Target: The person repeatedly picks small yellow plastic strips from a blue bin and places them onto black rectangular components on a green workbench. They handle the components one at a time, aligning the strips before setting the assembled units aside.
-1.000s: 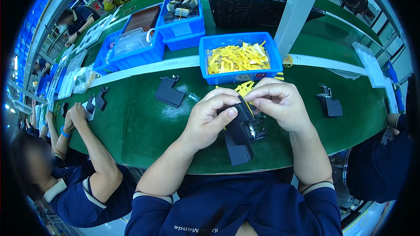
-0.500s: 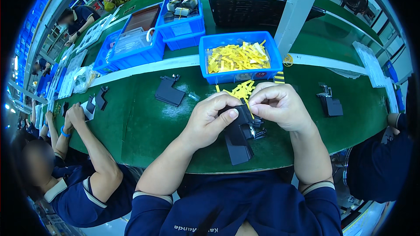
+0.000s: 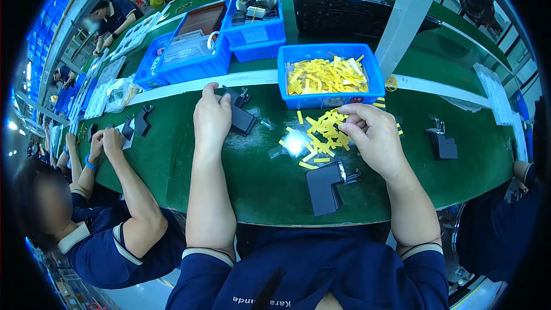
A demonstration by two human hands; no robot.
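Observation:
My left hand (image 3: 210, 117) is at a stack of flat black L-shaped parts (image 3: 243, 119) left of the middle. Its thumb and fingers close on a black part at the stack's near-left edge, which the hand partly hides. My right hand (image 3: 376, 138) hovers over a loose pile of yellow strips (image 3: 328, 132), thumb and index finger bent but apart. Nothing shows between them. In front of me, near the table edge, lies another stack of black L-shaped pieces (image 3: 323, 189) with small metal fittings at its upper right.
A blue bin (image 3: 331, 101) full of yellow strips stands behind the pile. More blue bins (image 3: 192, 69) are at the back left. A white post (image 3: 407, 17) rises behind. Another black part (image 3: 445, 146) lies right. A co-worker's hands (image 3: 109, 140) work at left.
My left hand has left the middle and moved left to the black stack. My right hand has drawn apart from it, over the yellow strips. The view has shifted slightly.

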